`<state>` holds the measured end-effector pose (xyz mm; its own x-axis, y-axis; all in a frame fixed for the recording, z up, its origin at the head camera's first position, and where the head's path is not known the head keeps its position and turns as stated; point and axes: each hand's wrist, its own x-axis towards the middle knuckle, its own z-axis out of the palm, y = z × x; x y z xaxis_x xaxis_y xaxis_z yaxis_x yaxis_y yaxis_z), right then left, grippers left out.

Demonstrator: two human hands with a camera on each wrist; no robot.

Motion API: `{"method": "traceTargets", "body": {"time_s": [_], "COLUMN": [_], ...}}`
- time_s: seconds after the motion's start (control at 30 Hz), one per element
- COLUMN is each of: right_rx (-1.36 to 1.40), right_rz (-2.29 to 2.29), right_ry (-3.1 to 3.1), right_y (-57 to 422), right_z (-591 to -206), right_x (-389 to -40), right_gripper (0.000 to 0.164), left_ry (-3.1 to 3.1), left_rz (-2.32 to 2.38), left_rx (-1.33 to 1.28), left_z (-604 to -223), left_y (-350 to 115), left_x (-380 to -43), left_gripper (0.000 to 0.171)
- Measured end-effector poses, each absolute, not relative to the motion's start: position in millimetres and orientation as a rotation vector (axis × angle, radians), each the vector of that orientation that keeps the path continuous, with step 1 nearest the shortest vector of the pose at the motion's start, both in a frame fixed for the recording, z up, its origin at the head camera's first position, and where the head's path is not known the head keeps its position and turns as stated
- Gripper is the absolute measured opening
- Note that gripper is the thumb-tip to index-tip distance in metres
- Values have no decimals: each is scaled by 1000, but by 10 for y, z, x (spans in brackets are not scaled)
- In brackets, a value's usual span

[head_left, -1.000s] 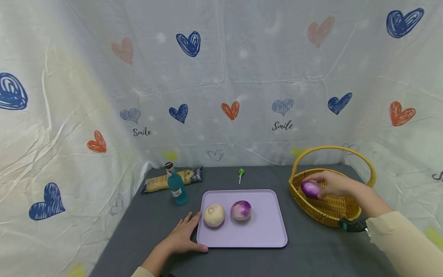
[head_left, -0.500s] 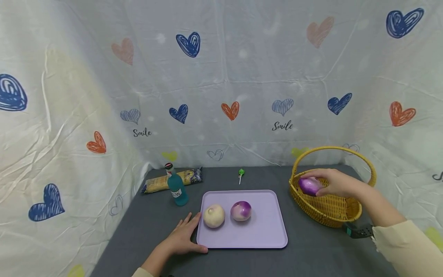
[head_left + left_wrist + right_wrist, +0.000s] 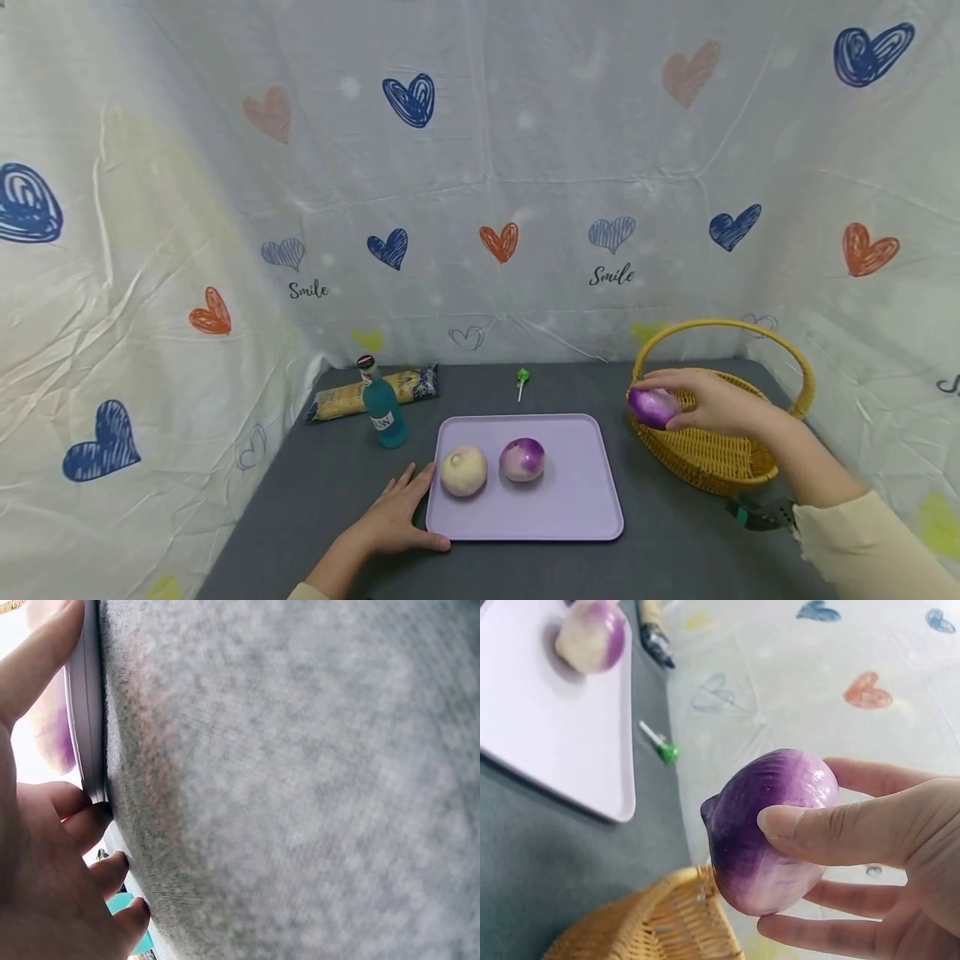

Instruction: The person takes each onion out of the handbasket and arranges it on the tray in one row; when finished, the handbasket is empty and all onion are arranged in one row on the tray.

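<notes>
My right hand [image 3: 712, 402] grips a purple onion [image 3: 655, 407] above the left rim of a yellow wicker basket [image 3: 708, 467]. In the right wrist view the thumb presses on the front of the onion [image 3: 769, 832], and other fingers hold it from behind. My left hand [image 3: 393, 510] rests at the left edge of a lilac tray [image 3: 555, 508], fingers spread, with the thumb at its near corner. On the tray sit a whitish onion [image 3: 463, 470] and a purple-and-white onion [image 3: 522, 459], side by side and apart.
A teal bottle [image 3: 383, 410] stands behind the left hand, in front of a yellow packet [image 3: 341, 401] lying at the back left. A green lollipop [image 3: 522, 378] lies behind the tray. The basket's tall handle [image 3: 720, 322] arches over it. A heart-printed curtain [image 3: 480, 167] surrounds the grey table.
My right hand has carried the purple onion leftward, from over the basket's inside to its left rim. The left hand has stayed at the tray's edge.
</notes>
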<state>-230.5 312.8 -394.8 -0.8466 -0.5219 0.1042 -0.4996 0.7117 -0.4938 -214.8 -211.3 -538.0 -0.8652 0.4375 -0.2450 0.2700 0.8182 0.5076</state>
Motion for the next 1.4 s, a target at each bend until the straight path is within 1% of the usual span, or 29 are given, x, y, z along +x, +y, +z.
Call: {"method": "traceTargets", "body": {"time_s": [0.67,0.87,1.13,1.4], "right_rx": [-926,-908,-981,-981], "right_rz": [-908,-929,-979,-979], "right_ry": [2725,2690,2650,2628], "right_y": [2676,2547,2389,2268], "right_z": [-4144,-4259,-4417,-4610], "right_x": [-2373,-2402,-2414,-2400], "right_gripper": [57,56,56,57], "left_ry": [2643,2641,2643,2644], "left_rz": [662,659,661,662], "left_rx": [524,506,511,518], "left_z": [-5370,-5368,-5363,-5352], "left_y": [-2070,-2064,-2086,-2094], "left_x": [-2146,-2156,-2142,-2133], "left_gripper": [123,123,123,123]}}
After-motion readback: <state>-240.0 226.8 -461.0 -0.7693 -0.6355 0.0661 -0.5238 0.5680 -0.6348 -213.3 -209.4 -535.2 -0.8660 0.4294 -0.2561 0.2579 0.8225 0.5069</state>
